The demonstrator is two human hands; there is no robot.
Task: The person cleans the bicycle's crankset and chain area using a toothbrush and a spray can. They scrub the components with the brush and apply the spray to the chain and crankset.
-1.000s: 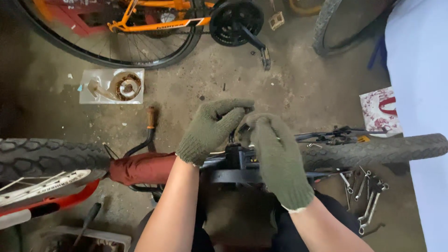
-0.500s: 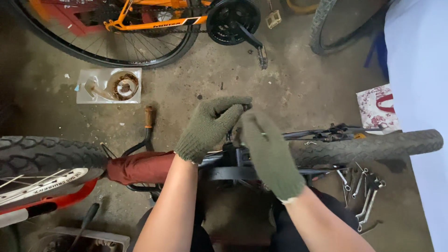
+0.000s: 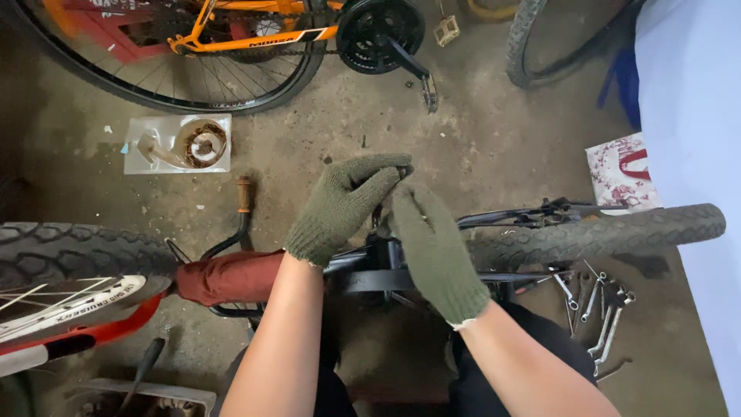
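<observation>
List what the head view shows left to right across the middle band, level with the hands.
Knobby tyre → reddish-brown cloth-wrapped part → left hand in green glove → right hand in green glove → second knobby tyre → loose wrenches on the floor.

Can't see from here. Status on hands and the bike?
Left hand and right hand, gloved, together over black bike frame. Grip unclear. Wrenches lie beside tire.
</observation>
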